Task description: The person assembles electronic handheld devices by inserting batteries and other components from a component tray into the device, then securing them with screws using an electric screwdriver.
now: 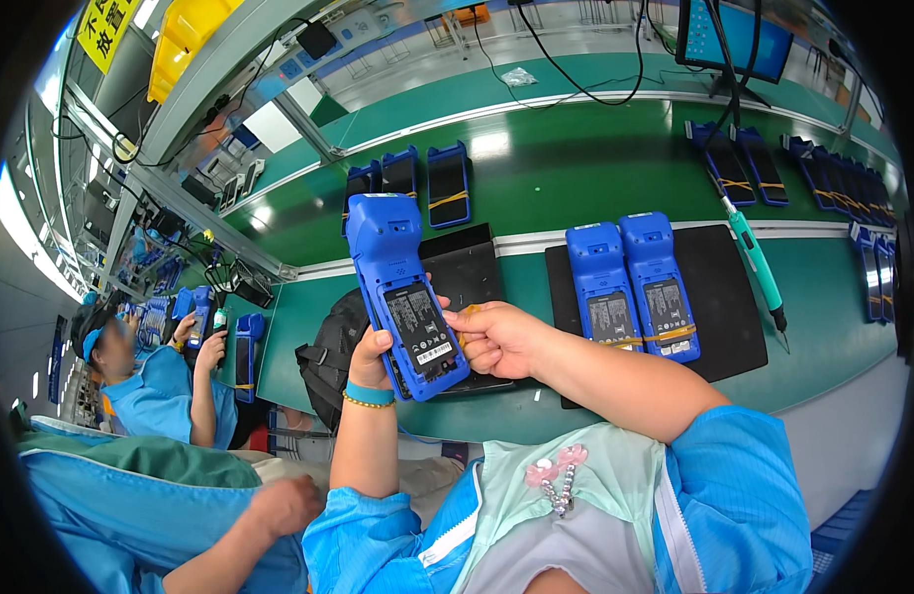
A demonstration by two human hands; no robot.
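Head view: your left hand [372, 360] is clasping a terminal [405, 297], your curled right hand [500, 339] apparently working a band [463, 338], needing steadiness next.

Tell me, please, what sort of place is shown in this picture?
Probably an electronics assembly or repair workshop: many similar blue handheld devices lie along green work surfaces, a teal screwdriver-like tool hangs nearby, and a co-worker in blue handles another device.

held device [402, 275]: smooth plastic; mat [731, 312]: matt; green surface [576, 173]: glossy; sleeve [744, 470]: cloth
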